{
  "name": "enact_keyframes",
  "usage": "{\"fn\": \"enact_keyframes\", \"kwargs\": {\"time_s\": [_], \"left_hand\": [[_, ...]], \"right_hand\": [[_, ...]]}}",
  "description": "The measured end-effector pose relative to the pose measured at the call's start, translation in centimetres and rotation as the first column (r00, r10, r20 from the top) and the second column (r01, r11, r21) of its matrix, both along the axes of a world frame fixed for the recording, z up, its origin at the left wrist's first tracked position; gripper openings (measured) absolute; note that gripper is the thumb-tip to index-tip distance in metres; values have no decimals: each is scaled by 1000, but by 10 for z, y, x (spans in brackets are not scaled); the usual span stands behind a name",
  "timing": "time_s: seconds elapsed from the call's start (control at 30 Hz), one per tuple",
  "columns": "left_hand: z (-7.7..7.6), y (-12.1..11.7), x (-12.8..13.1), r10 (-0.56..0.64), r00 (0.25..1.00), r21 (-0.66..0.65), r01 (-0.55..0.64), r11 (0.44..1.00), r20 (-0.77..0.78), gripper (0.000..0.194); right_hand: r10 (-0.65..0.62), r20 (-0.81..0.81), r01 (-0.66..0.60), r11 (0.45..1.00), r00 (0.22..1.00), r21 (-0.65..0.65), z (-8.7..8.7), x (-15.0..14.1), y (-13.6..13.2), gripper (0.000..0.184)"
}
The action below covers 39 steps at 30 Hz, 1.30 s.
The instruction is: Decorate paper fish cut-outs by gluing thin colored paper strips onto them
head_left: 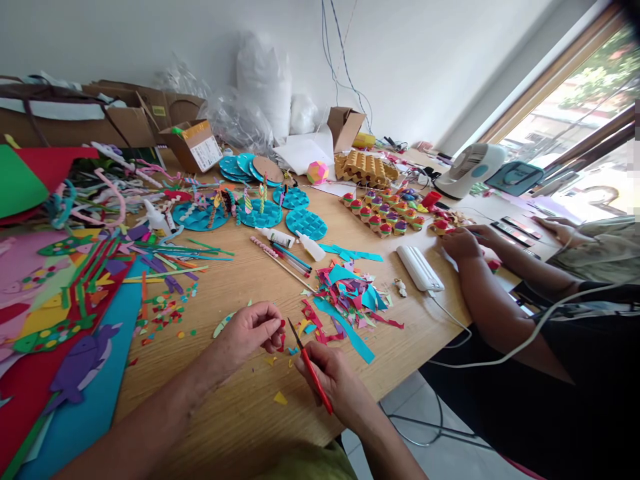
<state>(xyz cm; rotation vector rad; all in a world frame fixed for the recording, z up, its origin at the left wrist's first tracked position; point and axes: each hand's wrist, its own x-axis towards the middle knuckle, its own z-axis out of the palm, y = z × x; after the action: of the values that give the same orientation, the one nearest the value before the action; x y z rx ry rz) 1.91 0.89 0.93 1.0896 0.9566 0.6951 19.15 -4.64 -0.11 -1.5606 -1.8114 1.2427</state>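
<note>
Between its thumb and fingers, my left hand [257, 327] pinches a small piece of red paper [283, 323] above the wooden table. My right hand [333, 373] is closed around a pair of scissors [315, 377] with red handles, the dark blade tips pointing up beside the red piece. A green paper fish [223, 325] lies just behind my left wrist. Red and yellow snippets are scattered under both hands. A heap of coloured paper scraps [350, 290] lies beyond my right hand.
Colourful paper sheets [113, 373] and a purple paper fish [83, 360] cover the left side. Glue bottles [310, 245], pens [293, 260] and blue discs [305, 224] lie behind. A white power strip [420, 269] stands right, near a co-worker's hands [463, 243] and painted egg cartons [383, 217].
</note>
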Motion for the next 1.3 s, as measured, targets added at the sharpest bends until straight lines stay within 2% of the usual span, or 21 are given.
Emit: {"fn": "enact_keyframes", "kwargs": {"time_s": [0.07,0.13,0.23,0.3,0.4,0.7,0.87,0.9,0.97,1.03,1.07,1.1,1.17,1.23,1.3], "left_hand": [[-1,2,-3,16,999,12,-15,1000,-34,24],[-2,3,-7,44,996,31,-42,999,-72,23],[-3,4,-12,90,990,56,-84,995,-106,21],[-3,4,-17,111,986,65,-103,993,-125,21],[-2,5,-24,139,978,92,-126,988,-158,20],[5,4,-38,183,966,107,-166,980,-185,20],[3,3,-37,216,965,114,-201,973,-146,21],[3,2,-36,223,965,119,-207,971,-138,21],[2,1,-33,239,962,134,-222,966,-132,20],[2,0,-31,251,957,157,-229,961,-144,19],[2,-1,-30,250,956,176,-222,959,-152,19],[1,-1,-30,244,957,199,-210,957,-160,19],[0,0,-30,224,957,251,-175,952,-185,18],[-2,1,-32,213,949,305,-136,942,-233,18],[-5,1,-35,204,934,358,-91,929,-294,17]], "right_hand": [[-5,131,-3,998,991,57,3,4,5,32],[-24,336,-11,995,942,104,6,8,14,30],[-39,623,-29,995,781,99,11,13,30,25],[-4,734,-60,996,680,61,14,14,42,20],[33,797,-110,993,603,42,14,15,57,18],[-5,822,-126,988,569,93,3,13,84,16],[-26,805,-141,981,592,135,12,9,84,13],[-24,787,-157,976,616,153,15,6,81,14],[0,696,-191,961,718,198,22,-2,74,16],[55,363,-155,955,930,253,25,-16,66,12],[72,195,-117,966,978,232,25,-23,63,10],[60,67,-72,979,996,192,24,-30,60,7],[20,-87,-11,995,996,100,22,-43,58,6],[6,-130,1,999,992,52,21,-50,59,7],[41,-86,-35,997,995,70,24,-53,61,7]]}}
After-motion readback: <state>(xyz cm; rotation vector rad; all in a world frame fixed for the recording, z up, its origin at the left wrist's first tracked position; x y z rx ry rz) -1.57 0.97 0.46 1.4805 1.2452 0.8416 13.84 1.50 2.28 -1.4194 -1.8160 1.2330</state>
